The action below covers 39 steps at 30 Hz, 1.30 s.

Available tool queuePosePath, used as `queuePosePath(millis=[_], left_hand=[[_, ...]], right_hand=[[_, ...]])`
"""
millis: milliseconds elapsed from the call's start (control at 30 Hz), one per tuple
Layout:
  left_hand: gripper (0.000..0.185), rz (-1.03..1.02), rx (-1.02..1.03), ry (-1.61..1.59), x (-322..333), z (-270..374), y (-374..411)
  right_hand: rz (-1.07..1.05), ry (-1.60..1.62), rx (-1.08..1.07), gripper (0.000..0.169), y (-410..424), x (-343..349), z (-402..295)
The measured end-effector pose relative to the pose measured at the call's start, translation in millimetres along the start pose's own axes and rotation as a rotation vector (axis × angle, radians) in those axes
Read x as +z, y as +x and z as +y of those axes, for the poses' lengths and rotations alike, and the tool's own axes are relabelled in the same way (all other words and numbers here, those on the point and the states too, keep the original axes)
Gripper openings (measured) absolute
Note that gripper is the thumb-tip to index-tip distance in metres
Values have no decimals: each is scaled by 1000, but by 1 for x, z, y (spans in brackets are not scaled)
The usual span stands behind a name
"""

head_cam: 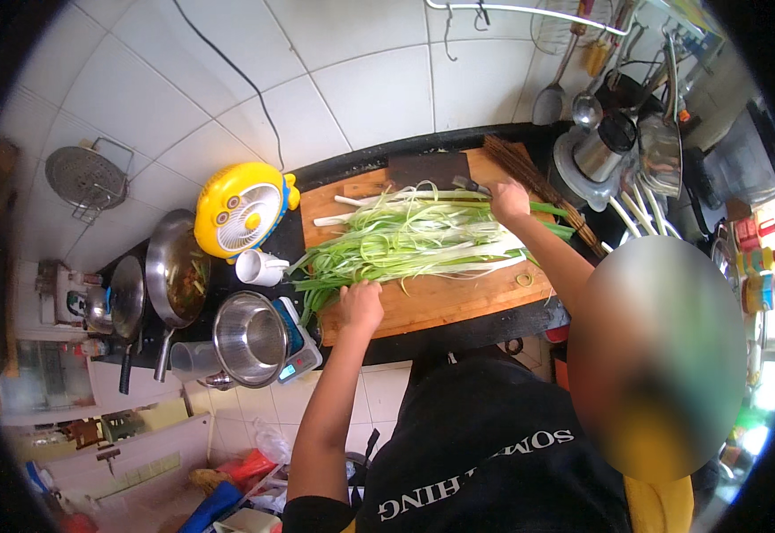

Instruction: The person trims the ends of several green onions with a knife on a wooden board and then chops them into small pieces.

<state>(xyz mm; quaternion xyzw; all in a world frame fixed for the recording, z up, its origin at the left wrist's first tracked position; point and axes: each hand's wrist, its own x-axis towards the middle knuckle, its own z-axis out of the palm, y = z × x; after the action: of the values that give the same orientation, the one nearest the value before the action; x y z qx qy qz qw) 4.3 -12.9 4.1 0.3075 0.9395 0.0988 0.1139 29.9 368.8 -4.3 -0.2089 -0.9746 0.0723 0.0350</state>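
A heap of long shredded scallions (pixel 420 233), white and green, lies across a wooden cutting board (pixel 420 306). Two whole white stalks poke out at the heap's left end. My left hand (pixel 362 305) grips green leaves at the heap's near left edge, its fingertips partly hidden. At the heap's far right side, my right hand (pixel 511 201) is closed around the handle of what looks like a cleaver. The dark, broad cleaver blade (pixel 428 170) lies flat over the board's far edge.
A bamboo brush (pixel 544 186) rests along the board's right side. To the left stand a yellow toy-shaped fan (pixel 247 210), a white mug (pixel 261 268), a steel bowl (pixel 251 340) on a digital scale (pixel 301 356), and a wok (pixel 177 273). Steel utensils (pixel 587 110) hang at right.
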Motion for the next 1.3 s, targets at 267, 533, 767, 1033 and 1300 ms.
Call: queuePosePath(millis=[267, 533, 767, 1033, 1300], left_hand=[[11, 183, 103, -285, -27, 18, -24], [16, 633, 216, -369, -114, 71, -13], [23, 747, 394, -164, -126, 89, -22], [21, 215, 154, -502, 21, -13, -27], [13, 280, 140, -240, 42, -8, -38]], right_hand=[[-59, 76, -46, 29, 10, 6, 29], [243, 285, -234, 24, -49, -216, 11], [-406, 463, -286, 18, -111, -163, -16], [-654, 439, -474, 34, -127, 6, -98], [-495, 124, -339, 38, -126, -14, -96]])
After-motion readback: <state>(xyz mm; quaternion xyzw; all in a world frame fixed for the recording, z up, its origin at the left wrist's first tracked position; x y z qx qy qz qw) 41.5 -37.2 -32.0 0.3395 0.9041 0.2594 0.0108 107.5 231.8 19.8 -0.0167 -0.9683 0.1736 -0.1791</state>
